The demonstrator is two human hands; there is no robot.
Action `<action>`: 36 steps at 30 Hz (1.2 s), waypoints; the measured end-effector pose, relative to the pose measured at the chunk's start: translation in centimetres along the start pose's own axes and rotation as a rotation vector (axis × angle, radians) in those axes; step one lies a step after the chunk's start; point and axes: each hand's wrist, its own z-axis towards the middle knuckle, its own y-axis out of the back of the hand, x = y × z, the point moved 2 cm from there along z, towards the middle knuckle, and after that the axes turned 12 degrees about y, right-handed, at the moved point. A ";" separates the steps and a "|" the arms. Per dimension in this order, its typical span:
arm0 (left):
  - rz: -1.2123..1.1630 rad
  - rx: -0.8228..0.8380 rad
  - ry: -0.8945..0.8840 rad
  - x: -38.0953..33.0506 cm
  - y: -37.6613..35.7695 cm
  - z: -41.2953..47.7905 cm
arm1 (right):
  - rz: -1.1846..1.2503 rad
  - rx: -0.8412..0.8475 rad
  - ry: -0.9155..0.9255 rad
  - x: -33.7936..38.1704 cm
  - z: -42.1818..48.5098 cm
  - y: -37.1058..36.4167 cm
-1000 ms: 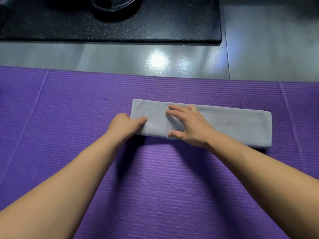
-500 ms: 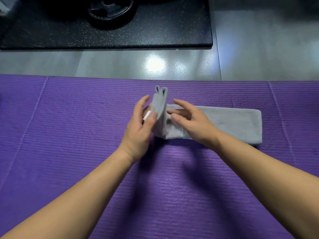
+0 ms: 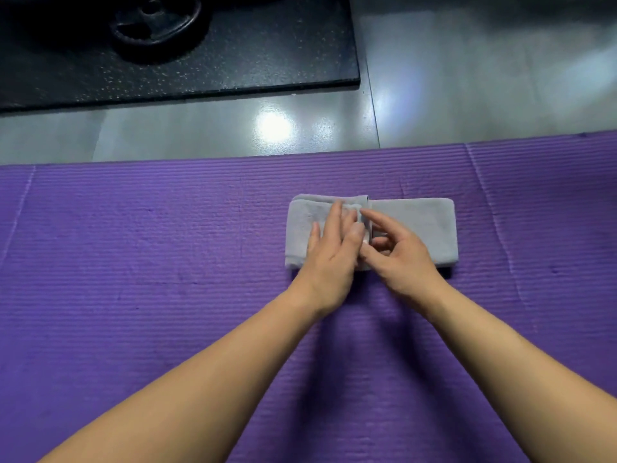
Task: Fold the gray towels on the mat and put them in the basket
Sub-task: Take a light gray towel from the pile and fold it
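A glossy gray tiled floor carries everything. Across the near part of the scene a purple ribbed mat lies on it, running from the left edge to the right edge, its far edge straight against the bare tiles. On the mat, right of centre and near that far edge, lies 1 gray towel, a long strip with its left part doubled over onto itself. At far left a black speckled slab lies flat on the floor, well apart from the mat, and 1 dark weight plate rests on it.
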 end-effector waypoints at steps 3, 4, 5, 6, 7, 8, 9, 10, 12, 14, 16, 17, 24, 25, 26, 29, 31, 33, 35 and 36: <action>0.016 -0.388 -0.068 0.7 2.7 0.4 | -0.256 0.012 0.042 -0.6 0.3 -0.3; 0.154 -0.506 -0.079 1.2 3.7 0.7 | -0.287 0.018 0.054 -0.5 0.4 -0.5; 0.265 -0.564 -0.051 1.9 4.7 1.0 | -0.312 0.032 0.065 -0.4 0.5 -0.6; 0.320 -0.557 0.024 2.2 5.4 1.2 | -0.334 0.050 0.077 -0.2 0.4 -0.7; 0.308 -0.518 0.115 2.9 5.8 1.4 | -0.360 0.067 0.086 -0.1 0.3 -0.8; 0.266 -0.462 0.203 3.3 6.0 1.5 | -0.389 0.085 0.095 -0.1 0.4 -0.9; 0.220 -0.412 0.268 3.6 6.0 1.7 | -0.417 0.100 0.101 0.0 0.4 -1.0; 0.180 -0.373 0.321 3.8 5.9 1.7 | -0.443 0.110 0.099 -0.1 0.5 -1.1; 0.126 -0.349 0.368 3.9 5.8 1.7 | -0.486 0.120 0.105 -0.4 0.5 -1.4; 0.089 -0.353 0.385 3.9 6.1 1.8 | -0.508 0.127 0.106 -0.8 0.4 -1.6; 0.042 -0.325 0.401 4.0 6.2 1.8 | -0.503 0.131 0.081 -1.0 0.4 -1.7; 0.002 -0.304 0.399 4.0 6.3 1.8 | -0.499 0.131 0.071 -1.0 0.4 -1.7; -0.108 -0.268 0.395 3.2 6.4 0.5 | -0.618 0.010 0.104 1.0 0.0 -1.3; -0.129 -0.271 0.396 3.2 6.4 0.0 | -0.680 -0.018 0.184 1.5 -0.3 -1.5; -0.148 -0.280 0.401 3.2 6.4 -0.4 | -0.728 -0.038 0.265 1.9 -0.6 -1.8; -0.193 -0.296 0.388 3.0 6.8 -1.9 | -0.799 -0.020 0.343 2.9 -1.4 -2.9; -0.215 -0.303 0.371 2.7 7.0 -2.8 | -0.714 0.050 0.160 3.7 -1.7 -3.4; -0.259 -0.277 0.342 2.1 7.0 -3.6 | -0.591 0.120 -0.017 3.6 -1.8 -3.6; -0.402 -0.209 0.300 1.0 6.6 -3.9 | -0.377 0.153 -0.059 3.4 -1.9 -3.8; -0.459 -0.166 0.267 0.1 6.2 -4.0 | -0.183 0.123 -0.062 3.3 -1.7 -3.8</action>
